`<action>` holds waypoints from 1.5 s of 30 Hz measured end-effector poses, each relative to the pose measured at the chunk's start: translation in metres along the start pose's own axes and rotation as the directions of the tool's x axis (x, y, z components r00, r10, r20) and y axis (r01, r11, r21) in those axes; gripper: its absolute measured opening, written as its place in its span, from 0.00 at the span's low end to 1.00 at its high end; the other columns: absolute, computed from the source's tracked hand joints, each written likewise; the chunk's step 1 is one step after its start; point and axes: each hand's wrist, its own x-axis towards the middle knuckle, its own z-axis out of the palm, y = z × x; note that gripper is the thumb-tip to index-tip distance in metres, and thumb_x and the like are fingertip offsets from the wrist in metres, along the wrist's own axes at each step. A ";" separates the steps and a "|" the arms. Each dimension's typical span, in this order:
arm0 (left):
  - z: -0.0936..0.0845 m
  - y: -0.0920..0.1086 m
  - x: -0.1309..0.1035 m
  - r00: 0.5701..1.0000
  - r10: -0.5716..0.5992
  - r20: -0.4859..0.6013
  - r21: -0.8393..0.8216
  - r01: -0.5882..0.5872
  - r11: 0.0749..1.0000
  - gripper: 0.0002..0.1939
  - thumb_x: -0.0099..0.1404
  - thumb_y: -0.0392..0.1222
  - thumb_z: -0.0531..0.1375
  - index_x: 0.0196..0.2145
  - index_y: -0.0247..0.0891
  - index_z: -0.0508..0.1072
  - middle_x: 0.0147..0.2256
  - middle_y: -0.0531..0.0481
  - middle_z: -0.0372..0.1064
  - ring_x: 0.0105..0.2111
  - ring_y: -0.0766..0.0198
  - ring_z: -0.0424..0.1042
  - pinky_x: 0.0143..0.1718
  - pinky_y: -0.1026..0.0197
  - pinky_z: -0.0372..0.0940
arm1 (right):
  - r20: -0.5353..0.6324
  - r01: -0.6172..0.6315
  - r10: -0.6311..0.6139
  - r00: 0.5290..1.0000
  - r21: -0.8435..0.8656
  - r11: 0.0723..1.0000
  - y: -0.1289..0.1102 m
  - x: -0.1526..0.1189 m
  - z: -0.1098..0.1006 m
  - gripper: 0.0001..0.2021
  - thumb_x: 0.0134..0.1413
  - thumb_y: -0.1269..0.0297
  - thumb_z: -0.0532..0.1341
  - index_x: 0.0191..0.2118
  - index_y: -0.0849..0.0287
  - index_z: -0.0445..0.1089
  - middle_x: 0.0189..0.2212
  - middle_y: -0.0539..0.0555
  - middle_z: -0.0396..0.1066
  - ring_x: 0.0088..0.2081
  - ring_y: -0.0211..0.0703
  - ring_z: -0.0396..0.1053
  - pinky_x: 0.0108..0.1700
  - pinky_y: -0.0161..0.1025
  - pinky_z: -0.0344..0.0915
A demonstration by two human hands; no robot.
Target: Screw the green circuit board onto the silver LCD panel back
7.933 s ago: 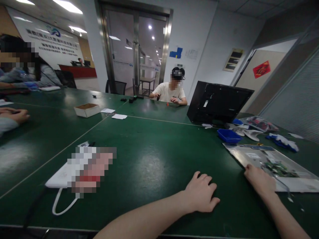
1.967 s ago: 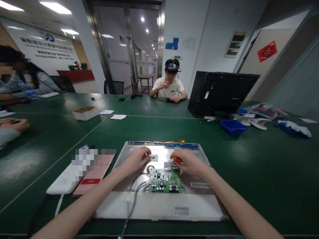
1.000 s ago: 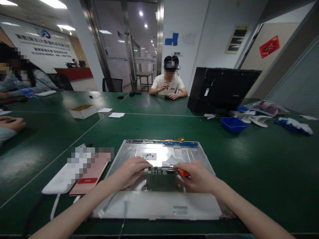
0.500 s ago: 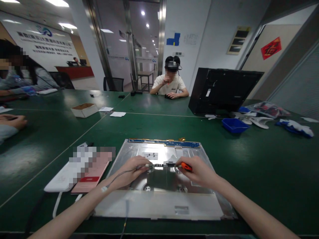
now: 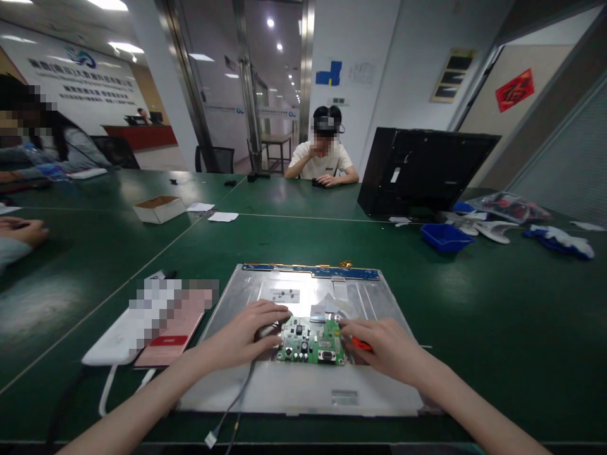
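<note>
A green circuit board (image 5: 310,341) lies face up, or nearly so, above the middle of a silver display panel (image 5: 303,388); whether it rests on the metal I cannot tell. My left hand (image 5: 249,332) grips its left edge between thumb and fingers, and a grey cable (image 5: 237,397) with a white plug trails down from there. At the board's right edge is my right hand (image 5: 379,344), its fingers closed on the board and on an orange-handled tool (image 5: 361,344), apparently a screwdriver. A thin shaft shows past the wrist. Along the panel's far edge runs a blue strip board (image 5: 310,272).
A white power bank (image 5: 111,338) and a pink phone-like slab (image 5: 165,344) lie left of the panel. Farther off are a cardboard box (image 5: 160,209), a blue tray (image 5: 446,237), a black monitor (image 5: 427,170) and gloves (image 5: 559,241). One person (image 5: 322,155) sits opposite, others at left.
The circuit board has turned from edge-on to showing its component side, and both hands have turned with it. The cable's plug has dropped from my left wrist to the panel's front edge.
</note>
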 end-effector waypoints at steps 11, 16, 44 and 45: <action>0.011 0.004 -0.002 0.999 -0.049 -0.010 0.080 0.049 0.996 0.29 0.67 0.53 0.60 0.63 0.50 0.60 0.62 0.47 0.59 0.61 0.47 0.57 0.60 0.40 0.56 | 0.019 -0.216 0.216 0.976 0.004 0.976 -0.005 -0.013 0.016 0.31 0.61 0.46 0.55 0.65 0.57 0.59 0.63 0.62 0.61 0.52 0.64 0.72 0.50 0.63 0.70; 0.008 0.011 -0.003 1.000 -0.024 -0.005 0.110 0.024 0.994 0.29 0.69 0.50 0.58 0.65 0.50 0.57 0.62 0.47 0.58 0.62 0.48 0.56 0.61 0.41 0.55 | -0.021 -0.220 0.220 0.975 -0.028 0.975 -0.001 -0.015 0.022 0.30 0.62 0.48 0.55 0.66 0.54 0.57 0.61 0.60 0.63 0.49 0.63 0.74 0.47 0.63 0.72; 0.001 0.022 0.054 0.962 -0.065 -0.265 -0.002 0.067 0.998 0.13 0.73 0.42 0.50 0.51 0.41 0.68 0.50 0.46 0.71 0.51 0.54 0.67 0.54 0.47 0.61 | -0.520 -0.015 0.238 0.820 0.397 0.918 -0.007 0.022 -0.067 0.08 0.59 0.59 0.60 0.33 0.56 0.73 0.28 0.52 0.77 0.26 0.41 0.72 0.28 0.37 0.67; -0.001 0.023 0.061 0.953 -0.056 -0.299 -0.002 0.059 0.998 0.13 0.72 0.41 0.51 0.50 0.40 0.69 0.49 0.46 0.71 0.51 0.55 0.67 0.54 0.48 0.60 | -0.551 0.012 0.292 0.782 0.481 0.876 -0.007 0.029 -0.073 0.10 0.59 0.58 0.59 0.31 0.57 0.73 0.27 0.52 0.76 0.22 0.38 0.69 0.24 0.35 0.64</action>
